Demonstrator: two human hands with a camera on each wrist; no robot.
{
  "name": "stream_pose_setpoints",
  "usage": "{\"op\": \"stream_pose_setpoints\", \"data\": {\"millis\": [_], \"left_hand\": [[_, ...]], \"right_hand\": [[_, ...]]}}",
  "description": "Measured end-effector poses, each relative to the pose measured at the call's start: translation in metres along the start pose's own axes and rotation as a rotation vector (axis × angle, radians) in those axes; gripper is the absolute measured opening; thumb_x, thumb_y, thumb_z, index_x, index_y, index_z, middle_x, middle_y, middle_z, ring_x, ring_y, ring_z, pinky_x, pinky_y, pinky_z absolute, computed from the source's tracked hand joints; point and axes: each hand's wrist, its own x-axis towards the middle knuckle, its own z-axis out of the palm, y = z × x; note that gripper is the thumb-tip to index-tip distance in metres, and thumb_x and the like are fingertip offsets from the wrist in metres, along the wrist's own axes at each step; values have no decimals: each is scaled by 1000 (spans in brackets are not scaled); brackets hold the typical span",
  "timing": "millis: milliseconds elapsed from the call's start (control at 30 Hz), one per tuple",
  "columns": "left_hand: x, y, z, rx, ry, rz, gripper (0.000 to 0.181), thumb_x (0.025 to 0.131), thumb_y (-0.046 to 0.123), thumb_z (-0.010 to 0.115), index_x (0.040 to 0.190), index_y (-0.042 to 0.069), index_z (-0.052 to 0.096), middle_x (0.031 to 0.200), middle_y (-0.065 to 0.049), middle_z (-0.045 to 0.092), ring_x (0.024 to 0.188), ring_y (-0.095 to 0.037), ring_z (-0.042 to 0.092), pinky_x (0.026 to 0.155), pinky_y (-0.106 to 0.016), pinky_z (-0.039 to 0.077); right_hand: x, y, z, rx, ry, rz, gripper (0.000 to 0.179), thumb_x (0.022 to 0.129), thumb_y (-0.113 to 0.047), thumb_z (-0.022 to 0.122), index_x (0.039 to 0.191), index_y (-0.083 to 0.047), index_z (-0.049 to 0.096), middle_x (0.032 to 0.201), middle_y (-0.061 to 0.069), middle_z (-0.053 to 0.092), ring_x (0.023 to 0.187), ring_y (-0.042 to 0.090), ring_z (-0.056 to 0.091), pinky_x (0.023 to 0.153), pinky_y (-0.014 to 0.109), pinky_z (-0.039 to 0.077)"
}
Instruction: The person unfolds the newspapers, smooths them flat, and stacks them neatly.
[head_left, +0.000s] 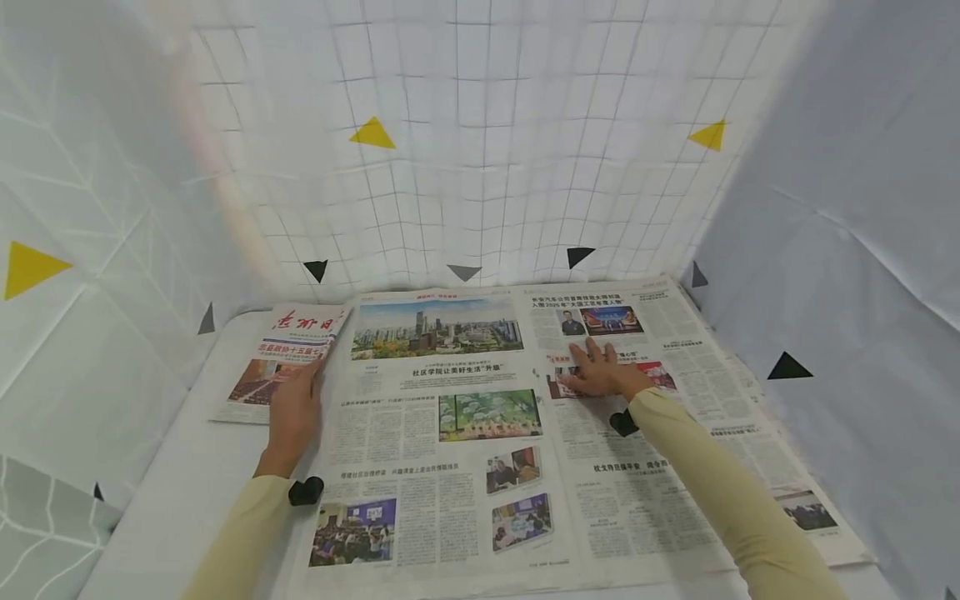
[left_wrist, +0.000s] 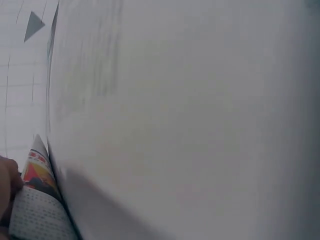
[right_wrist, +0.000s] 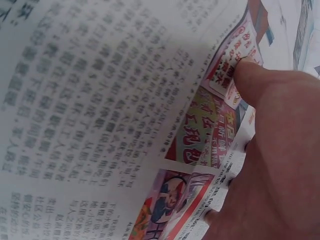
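A large newspaper (head_left: 420, 442) lies spread open on the white table. At its left edge, a folded newspaper (head_left: 258, 350) with red title characters lies partly under my left hand (head_left: 295, 412), whose curled fingers grip its right side. The left wrist view shows my left hand (left_wrist: 7, 187) at the edge, beside the folded paper's raised corner (left_wrist: 40, 200); the thumb's hold is mostly hidden. My right hand (head_left: 603, 372) rests with fingers spread on the right-hand page. The right wrist view shows my right hand (right_wrist: 285, 150) with its thumb on a printed colour picture.
White cloth walls (head_left: 480, 167) with grid lines surround the table (head_left: 172, 508), with yellow triangles (head_left: 372, 133) and black triangles (head_left: 790, 367) on them. The spread newspaper reaches nearly to the back wall. Bare white table shows at the left and front.
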Motion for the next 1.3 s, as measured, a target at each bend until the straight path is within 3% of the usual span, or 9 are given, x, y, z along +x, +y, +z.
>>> {"op": "stream_pose_setpoints", "data": {"millis": [100, 167, 300, 467, 700, 800, 1033, 1300], "left_hand": [[2, 12, 6, -32, 23, 29, 34, 105, 5, 54, 138, -1, 62, 103, -29, 75, 76, -40, 70, 70, -52, 54], [2, 19, 11, -56, 25, 36, 34, 104, 5, 55, 137, 0, 63, 98, -28, 75, 67, -35, 67, 63, -48, 49], [2, 34, 20, -93, 2, 34, 32, 104, 8, 56, 134, 0, 65, 106, -26, 76, 79, -38, 72, 69, -50, 55], [1, 42, 26, -131, -69, 33, 32, 103, 10, 59, 134, 2, 65, 119, -23, 74, 102, -38, 74, 86, -54, 59], [-6, 42, 27, -99, -227, 6, 56, 93, -1, 61, 149, 1, 50, 143, -28, 59, 125, -47, 61, 100, -61, 51], [-5, 43, 25, -117, -265, -4, 60, 93, 0, 61, 151, -1, 47, 150, -28, 53, 134, -49, 55, 107, -62, 48], [2, 48, 28, -119, -339, 54, 59, 96, 4, 59, 151, -8, 44, 159, -27, 44, 146, -49, 43, 116, -62, 40], [0, 69, 42, -233, -362, 70, 56, 99, 6, 55, 152, -9, 43, 161, -25, 41, 150, -47, 38, 116, -62, 40]], "right_hand": [[4, 5, 4, 1, 3, -2, 106, 94, -83, 32, 167, -16, -5, 171, 24, -19, 154, 57, -19, 108, 90, 0], [1, 1, 2, 1, 3, -2, 105, 94, -83, 32, 167, -16, -4, 171, 24, -18, 155, 58, -18, 108, 90, 0], [-5, -3, -1, -3, 2, 7, 101, 96, -79, 36, 167, -17, -1, 172, 25, -14, 154, 59, -14, 107, 91, 2], [-16, -13, -4, -12, -4, 15, 90, 103, -65, 38, 167, -14, 0, 171, 26, -14, 155, 58, -13, 110, 89, 2], [-17, -13, -2, -27, 0, 20, 86, 106, -60, 37, 167, -13, -2, 171, 26, -16, 156, 57, -13, 111, 89, 3], [-16, -13, -2, -30, 13, 17, 84, 107, -58, 36, 167, -12, -1, 171, 26, -15, 155, 58, -13, 111, 89, 5], [-18, -10, -3, -20, 24, 21, 88, 105, -63, 37, 167, -14, 0, 172, 25, -13, 156, 57, -12, 111, 89, 3], [-16, -12, -1, -36, 17, 22, 85, 106, -62, 35, 167, -16, -2, 172, 23, -14, 157, 55, -12, 112, 88, 2]]}}
